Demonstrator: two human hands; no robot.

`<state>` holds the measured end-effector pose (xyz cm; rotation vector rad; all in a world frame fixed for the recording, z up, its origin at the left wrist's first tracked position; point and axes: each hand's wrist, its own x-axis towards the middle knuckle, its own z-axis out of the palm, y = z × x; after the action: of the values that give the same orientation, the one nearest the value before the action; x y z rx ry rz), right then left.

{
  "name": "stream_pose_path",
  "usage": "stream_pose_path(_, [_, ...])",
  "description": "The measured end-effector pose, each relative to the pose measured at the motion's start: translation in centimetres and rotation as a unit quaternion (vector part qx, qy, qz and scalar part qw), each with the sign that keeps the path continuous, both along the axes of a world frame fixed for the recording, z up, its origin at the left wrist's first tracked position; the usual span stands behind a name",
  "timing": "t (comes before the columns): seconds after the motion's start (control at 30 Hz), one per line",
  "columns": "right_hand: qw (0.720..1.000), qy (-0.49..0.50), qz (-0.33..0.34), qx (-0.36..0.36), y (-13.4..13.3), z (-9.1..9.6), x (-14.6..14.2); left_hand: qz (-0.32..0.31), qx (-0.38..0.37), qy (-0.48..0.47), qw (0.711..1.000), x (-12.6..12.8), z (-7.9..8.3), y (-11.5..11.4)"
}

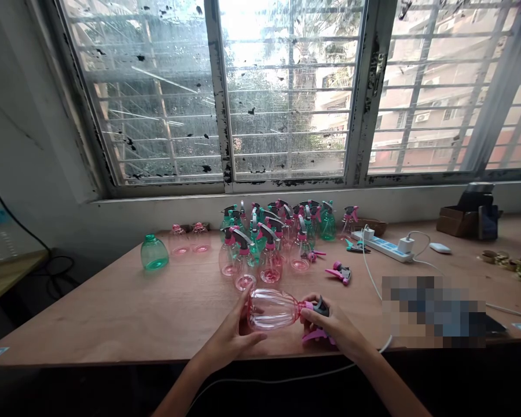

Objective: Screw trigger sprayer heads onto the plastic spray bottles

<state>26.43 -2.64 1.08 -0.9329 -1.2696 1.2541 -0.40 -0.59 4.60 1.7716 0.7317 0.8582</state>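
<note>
A clear pink spray bottle [272,308] lies on its side just above the table's near edge, held between both hands. My left hand [235,331] wraps its fingers round the bottle's base. My right hand [336,328] is closed on the pink and grey trigger head [317,320] fitted at the bottle's neck. Behind, a cluster of pink and green spray bottles with trigger heads [271,240] stands upright in the middle of the wooden table [125,307].
A green bottle [154,253] and two pink bottles [189,239] without heads stand at the left. A loose trigger head [340,272] lies to the right. A white power strip [384,246] with cables, a cardboard box [464,220] and a window behind.
</note>
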Motion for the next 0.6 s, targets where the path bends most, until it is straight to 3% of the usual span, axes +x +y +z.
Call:
stream_pose_path(0.1, [1.0, -0.004, 0.004, -0.004, -0.06, 0.05, -0.01, 0.012, 0.019, 0.007, 1.0, -0.05, -0.02, 0.1])
stream_pose_path(0.37, [1.0, -0.012, 0.005, -0.005, -0.15, 0.1, 0.03, -0.001, -0.042, -0.006, 0.999, -0.26, -0.48, 0.37])
stream_pose_path(0.6, [1.0, -0.004, 0.002, -0.001, 0.05, -0.1, 0.0, -0.009, -0.01, -0.02, 1.0, -0.27, -0.5, 0.23])
